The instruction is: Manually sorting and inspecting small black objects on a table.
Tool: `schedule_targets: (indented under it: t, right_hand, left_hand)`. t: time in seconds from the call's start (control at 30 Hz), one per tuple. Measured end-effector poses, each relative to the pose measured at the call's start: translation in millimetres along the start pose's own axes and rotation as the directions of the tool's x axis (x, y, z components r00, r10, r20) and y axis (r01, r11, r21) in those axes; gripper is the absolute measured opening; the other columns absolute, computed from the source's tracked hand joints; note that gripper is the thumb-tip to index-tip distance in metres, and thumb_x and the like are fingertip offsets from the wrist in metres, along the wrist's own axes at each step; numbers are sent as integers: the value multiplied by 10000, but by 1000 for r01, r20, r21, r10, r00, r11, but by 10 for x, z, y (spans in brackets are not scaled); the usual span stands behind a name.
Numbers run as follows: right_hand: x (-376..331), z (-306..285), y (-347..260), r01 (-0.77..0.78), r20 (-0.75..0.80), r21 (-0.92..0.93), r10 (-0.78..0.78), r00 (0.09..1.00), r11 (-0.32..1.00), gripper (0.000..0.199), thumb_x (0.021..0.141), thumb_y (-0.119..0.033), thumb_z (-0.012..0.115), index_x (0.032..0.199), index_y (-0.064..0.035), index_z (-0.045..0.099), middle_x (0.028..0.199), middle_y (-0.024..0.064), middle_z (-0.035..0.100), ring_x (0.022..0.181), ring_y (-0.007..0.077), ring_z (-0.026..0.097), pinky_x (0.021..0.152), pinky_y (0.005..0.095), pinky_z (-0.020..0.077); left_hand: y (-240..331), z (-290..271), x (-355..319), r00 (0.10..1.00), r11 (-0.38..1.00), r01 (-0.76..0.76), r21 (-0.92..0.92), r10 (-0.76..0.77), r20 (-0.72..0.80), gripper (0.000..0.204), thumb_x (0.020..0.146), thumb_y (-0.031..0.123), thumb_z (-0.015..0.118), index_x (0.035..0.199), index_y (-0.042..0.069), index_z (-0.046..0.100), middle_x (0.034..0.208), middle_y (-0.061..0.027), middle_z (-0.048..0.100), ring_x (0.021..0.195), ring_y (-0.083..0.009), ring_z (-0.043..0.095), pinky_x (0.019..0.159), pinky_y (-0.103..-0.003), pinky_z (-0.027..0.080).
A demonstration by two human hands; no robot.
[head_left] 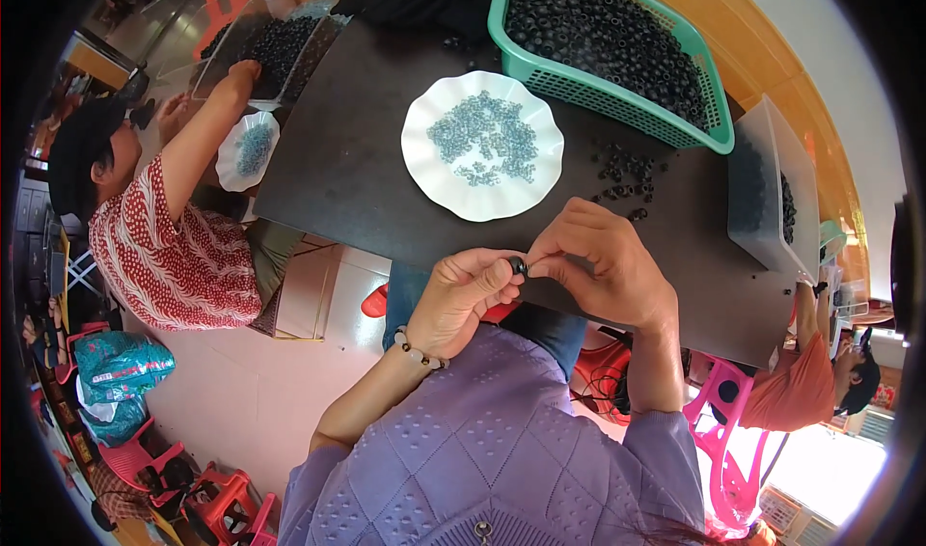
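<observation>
My left hand (pixel 461 300) and my right hand (pixel 606 268) meet at the near edge of a dark table (pixel 357 170), both pinching one small black ring (pixel 519 265) between their fingertips. A bead bracelet circles my left wrist. Just beyond my hands stands a white scalloped plate (pixel 424 175) holding several small pale-blue metal pieces (pixel 484 141). A loose heap of black rings (pixel 625 175) lies on the table to the right of the plate.
A green basket (pixel 617 88) full of black rings stands at the far right, a clear bin (pixel 762 208) beside it. At the left a person in a red patterned shirt (pixel 174 247) reaches into another clear bin (pixel 265 49). Another person in orange (pixel 801 387) sits at the right.
</observation>
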State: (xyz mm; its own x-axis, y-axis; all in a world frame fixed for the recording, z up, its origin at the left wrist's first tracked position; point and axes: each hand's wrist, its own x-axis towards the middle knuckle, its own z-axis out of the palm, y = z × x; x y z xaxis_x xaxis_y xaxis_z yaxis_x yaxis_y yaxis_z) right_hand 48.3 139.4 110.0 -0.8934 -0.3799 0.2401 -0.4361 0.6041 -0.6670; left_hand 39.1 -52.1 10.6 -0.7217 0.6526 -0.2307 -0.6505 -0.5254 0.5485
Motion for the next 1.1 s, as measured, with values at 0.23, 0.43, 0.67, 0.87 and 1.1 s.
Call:
schedule_targets:
  t: [0.23, 0.43, 0.67, 0.87, 1.1]
  right_hand:
    - [-41, -53, 60, -33, -13, 42, 34, 999, 999, 99, 714, -9, 706, 788, -45, 651, 756, 44, 634, 726, 232, 559, 654, 332, 445]
    - [-80, -55, 97, -81, -69, 68, 86, 994, 994, 106, 711, -10, 711, 785, -54, 650, 745, 34, 632, 713, 228, 557, 645, 325, 443]
    - [-97, -50, 76, -222, -146, 56, 228, 963, 973, 144, 697, -38, 751, 775, -49, 630, 712, 22, 602, 699, 175, 549, 640, 302, 437]
    - [-187, -66, 87, -391, -54, 423, 453, 890, 817, 134, 769, -54, 731, 785, -20, 602, 731, -2, 579, 711, 81, 530, 663, 244, 429]
    - [-537, -236, 549, -605, -343, 267, 660, 668, 750, 136, 845, -120, 680, 832, 0, 614, 692, 2, 571, 656, 61, 501, 618, 220, 410]
  left_hand:
    - [26, 78, 54, 1000, 994, -25, 103, 26, -9, 259, 877, 169, 669, 1069, -5, 660, 886, -76, 692, 759, -91, 629, 726, -218, 520]
    - [58, 132, 126, 999, 992, 15, 129, -11, -35, 258, 870, 151, 677, 1068, -12, 659, 866, -76, 692, 742, -94, 624, 723, -224, 521]
    - [93, 203, 191, 999, 979, 31, 202, -28, -18, 259, 877, 163, 671, 1066, -13, 658, 858, -71, 687, 739, -101, 623, 727, -238, 521]
    - [67, 105, 242, 965, 968, 249, -45, -243, 99, 261, 908, 216, 630, 1067, 10, 648, 854, -42, 670, 746, -105, 621, 750, -245, 514]
    - [55, 42, 325, 939, 892, 345, -291, -324, 117, 250, 922, 238, 609, 1074, 40, 630, 863, -13, 659, 767, -97, 613, 768, -259, 514]
